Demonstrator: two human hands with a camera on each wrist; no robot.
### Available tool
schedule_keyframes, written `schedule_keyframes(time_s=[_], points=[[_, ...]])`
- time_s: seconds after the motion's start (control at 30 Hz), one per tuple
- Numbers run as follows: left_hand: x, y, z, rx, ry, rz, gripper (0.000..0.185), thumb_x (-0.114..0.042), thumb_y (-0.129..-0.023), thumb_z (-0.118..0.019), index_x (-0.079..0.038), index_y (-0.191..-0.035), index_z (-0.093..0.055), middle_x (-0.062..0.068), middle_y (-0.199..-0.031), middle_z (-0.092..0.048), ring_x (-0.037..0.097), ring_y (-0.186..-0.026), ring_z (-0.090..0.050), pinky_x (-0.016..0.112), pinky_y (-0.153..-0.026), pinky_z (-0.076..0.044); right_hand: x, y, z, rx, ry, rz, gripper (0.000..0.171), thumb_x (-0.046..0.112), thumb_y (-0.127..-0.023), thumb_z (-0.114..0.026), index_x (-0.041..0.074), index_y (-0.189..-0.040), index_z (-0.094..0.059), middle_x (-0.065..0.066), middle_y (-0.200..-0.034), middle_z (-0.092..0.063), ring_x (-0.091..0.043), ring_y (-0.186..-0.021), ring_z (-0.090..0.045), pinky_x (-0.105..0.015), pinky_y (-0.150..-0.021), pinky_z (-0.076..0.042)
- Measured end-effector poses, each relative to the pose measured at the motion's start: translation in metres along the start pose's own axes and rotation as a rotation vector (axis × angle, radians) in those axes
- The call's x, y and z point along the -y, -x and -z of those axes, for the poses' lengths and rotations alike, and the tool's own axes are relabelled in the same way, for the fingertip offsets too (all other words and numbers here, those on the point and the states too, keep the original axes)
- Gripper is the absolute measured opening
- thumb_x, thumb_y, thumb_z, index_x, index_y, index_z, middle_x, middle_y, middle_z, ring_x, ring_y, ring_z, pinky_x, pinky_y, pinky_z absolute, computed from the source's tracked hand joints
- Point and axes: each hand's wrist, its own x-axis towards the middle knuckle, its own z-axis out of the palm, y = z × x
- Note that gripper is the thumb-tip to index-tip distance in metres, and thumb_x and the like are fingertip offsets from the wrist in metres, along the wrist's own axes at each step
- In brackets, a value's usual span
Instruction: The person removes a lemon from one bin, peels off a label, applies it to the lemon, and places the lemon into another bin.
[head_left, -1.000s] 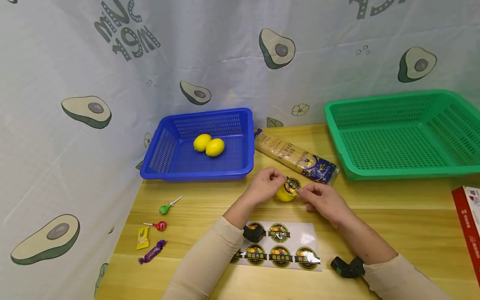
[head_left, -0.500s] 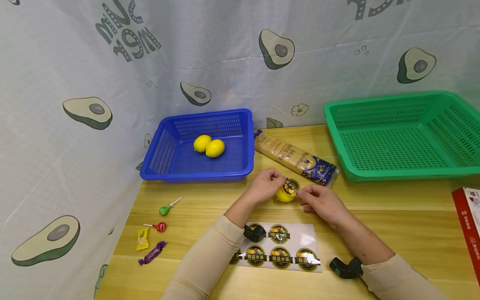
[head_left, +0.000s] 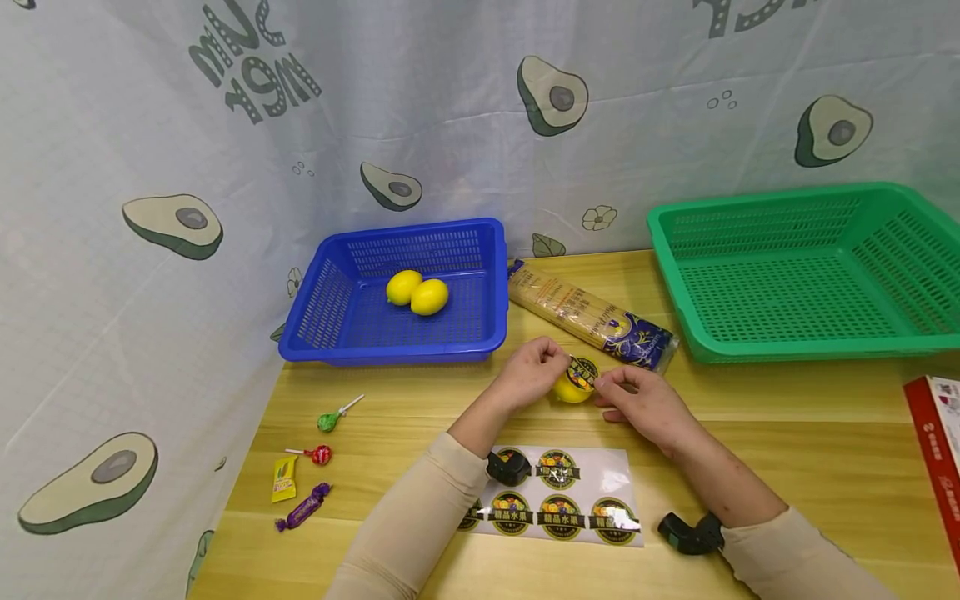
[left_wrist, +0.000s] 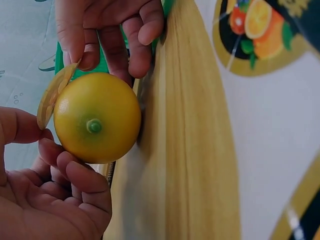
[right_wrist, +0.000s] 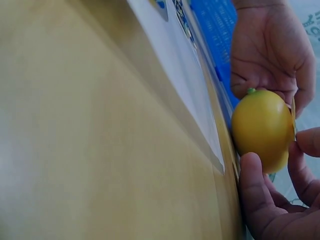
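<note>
Pinching sticker (head_left: 582,372) onto lemon (head_left: 570,390) w/ both hands, left hand (head_left: 531,370) at 9 o'clock, right hand (head_left: 643,402) at 3, fingers curled, sticker sheet (head_left: 555,492) at 6.

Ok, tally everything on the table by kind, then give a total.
Lemons: 3
Baskets: 2
Lollipops: 2
Wrapped candies: 2
Noodle packet: 1
Sticker sheet: 1
Red box: 1
Total: 12

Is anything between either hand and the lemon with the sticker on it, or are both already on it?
Nothing visible stands between them. The left hand and right hand both touch the lemon on the table, pinching the round sticker at its two sides. In the left wrist view one edge of the sticker stands off the peel.
</note>
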Motion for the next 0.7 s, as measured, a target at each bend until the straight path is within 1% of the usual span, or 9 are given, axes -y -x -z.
schedule_keyframes(time_s=[0.13, 0.43, 0.5, 0.7], points=[[0.0011, 0.0008, -0.0006, 0.003, 0.000, -0.009, 0.017, -0.026, -0.098, -0.059, -0.012, -0.090, -0.062, -0.004, -0.079, -0.054, 0.011, -0.073, -0.049, 0.022, -0.065, -0.039, -0.0011, -0.0008, 0.0008, -0.001, 0.002, 0.001, 0.034, 0.022, -0.107, -0.054, -0.010, -0.117, -0.057, -0.029, -0.127, -0.063, -0.020, -0.104, -0.071, -0.028, -0.081, -0.062], [0.0018, 0.0033, -0.0023, 0.000, 0.024, -0.019, 0.013, -0.021, -0.098, -0.059, -0.010, -0.091, -0.062, -0.002, -0.082, -0.056, 0.010, -0.075, -0.050, 0.021, -0.068, -0.040, -0.0026, -0.0019, 0.0007, -0.006, 0.004, -0.011, 0.035, 0.024, -0.109, -0.050, -0.009, -0.120, -0.055, -0.031, -0.132, -0.060, -0.025, -0.109, -0.071, -0.028, -0.082, -0.062], [0.0019, 0.0037, -0.0027, 0.002, 0.029, -0.022, 0.012, -0.019, -0.098, -0.060, -0.009, -0.091, -0.061, -0.002, -0.082, -0.056, 0.010, -0.076, -0.050, 0.021, -0.068, -0.041, -0.0029, -0.0021, 0.0004, -0.013, 0.005, -0.011, 0.035, 0.024, -0.109, -0.050, -0.009, -0.120, -0.055, -0.031, -0.132, -0.060, -0.024, -0.107, -0.071, -0.029, -0.082, -0.062], [0.0048, 0.0056, -0.0039, 0.005, -0.016, -0.018, 0.011, -0.021, -0.098, -0.060, -0.010, -0.094, -0.062, -0.004, -0.080, -0.055, 0.010, -0.074, -0.051, 0.021, -0.066, -0.041, -0.0031, -0.0027, -0.0001, -0.035, 0.004, -0.016, 0.034, 0.022, -0.108, -0.052, -0.009, -0.121, -0.055, -0.031, -0.133, -0.059, -0.017, -0.100, -0.072, -0.028, -0.080, -0.062]])
